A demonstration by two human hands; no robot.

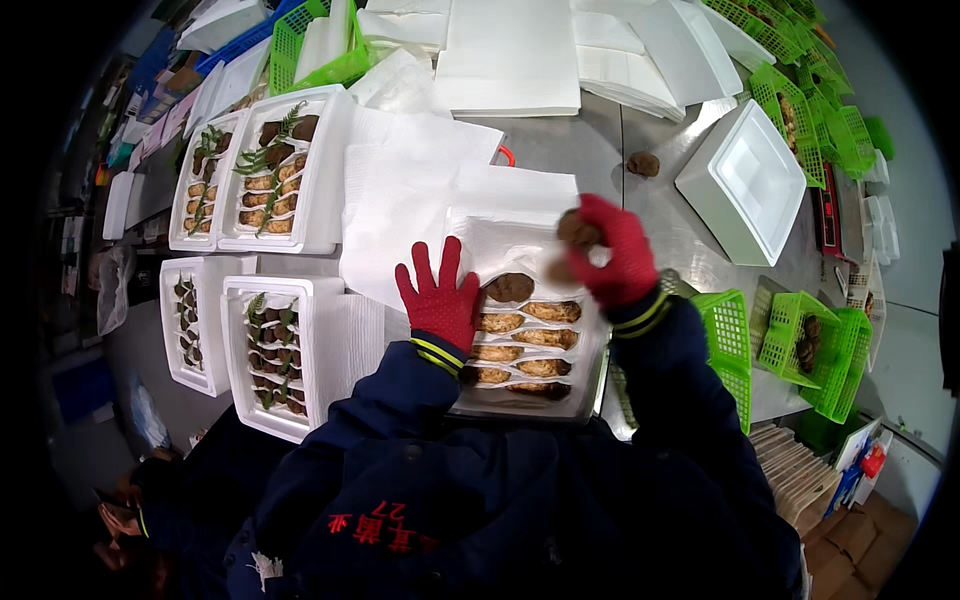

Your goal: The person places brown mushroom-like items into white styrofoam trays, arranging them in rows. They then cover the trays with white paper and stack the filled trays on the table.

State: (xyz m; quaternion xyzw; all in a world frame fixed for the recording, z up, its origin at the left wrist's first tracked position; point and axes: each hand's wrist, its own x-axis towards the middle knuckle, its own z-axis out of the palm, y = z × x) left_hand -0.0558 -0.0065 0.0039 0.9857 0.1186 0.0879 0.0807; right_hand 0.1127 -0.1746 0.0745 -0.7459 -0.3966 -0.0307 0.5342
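Observation:
A white foam box stands before me, with rows of pale brown mushrooms set between folds of white paper. One dark brown, rounded mushroom lies at the far end of these rows. My left hand, in a red knitted glove, rests with fingers spread on the white paper at the box's left edge. Above the box's far right corner is my right hand, gloved alike and holding a dark brown mushroom. A second brown lump, blurred, shows by its lower fingers.
Filled foam boxes with fern sprigs stand at left. White paper sheets lie at the back. One brown mushroom sits on the metal table near a foam box. Green baskets stand at right. Another person's hands show lower left.

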